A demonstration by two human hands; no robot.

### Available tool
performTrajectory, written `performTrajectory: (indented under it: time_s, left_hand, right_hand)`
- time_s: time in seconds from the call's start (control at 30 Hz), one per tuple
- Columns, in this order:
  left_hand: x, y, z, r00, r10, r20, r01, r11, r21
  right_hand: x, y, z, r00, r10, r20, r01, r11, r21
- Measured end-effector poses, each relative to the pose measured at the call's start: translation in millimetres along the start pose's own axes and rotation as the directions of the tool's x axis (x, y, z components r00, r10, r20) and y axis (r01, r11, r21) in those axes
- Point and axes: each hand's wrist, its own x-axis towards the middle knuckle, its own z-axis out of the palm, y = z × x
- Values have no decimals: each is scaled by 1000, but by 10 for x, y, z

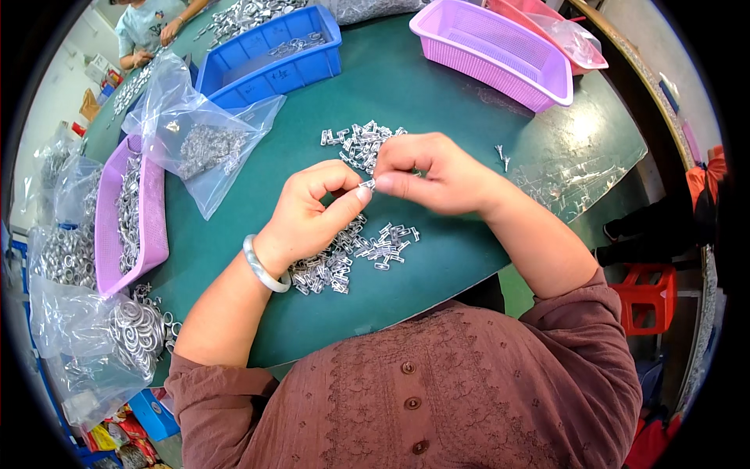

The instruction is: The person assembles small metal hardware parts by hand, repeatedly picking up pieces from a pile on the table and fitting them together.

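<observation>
My left hand [316, 207] and my right hand [430, 173] meet over the green table [461, 250], fingertips pinched together. Between them is a small silver metal piece [368, 184], mostly covered by the fingers; its exact kind is too small to make out. Just beyond the hands lies a pile of small silver metal pieces [361, 144]. Nearer to me, partly under my left hand, spreads a second heap of flat, slotted silver pieces [332, 267], with a smaller cluster [391, 244] at its right side. A pale bangle [264, 264] circles my left wrist.
At the left stand a purple basket [156, 227] of metal parts and a clear bag [215, 184] of small pieces. Metal rings [141, 332] lie nearby. A blue bin [269, 87] and a purple basket [547, 78] stand farther back. Another person [152, 27] works at far left.
</observation>
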Motion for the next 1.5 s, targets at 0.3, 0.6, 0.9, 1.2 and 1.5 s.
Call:
performTrajectory:
  time_s: [0.3, 0.6, 0.9, 1.2, 1.5]
  left_hand:
    - [25, 60, -11, 891, 277, 360, -369, 904, 218]
    - [18, -1, 27, 950, 222, 218, -273, 932, 240]
    - [13, -58, 51, 998, 60, -31, -51, 968, 247]
    - [7, -51, 12, 999, -49, -2, 49, 997, 66]
    - [22, -28, 39, 988, 125, -96, -113, 986, 121]
  right_hand:
    - [-52, 106, -255, 996, 21, -84, -44, 958, -283]
    - [-66, 26, -43, 996, 94, 7, -69, 769, -635]
    - [-15, -39, 50, 996, -88, -24, 73, 931, -357]
    - [-16, -28, 32, 990, -130, -56, 107, 947, -304]
    - [-28, -24, -16, 1000, 8, 15, -6, 985, -174]
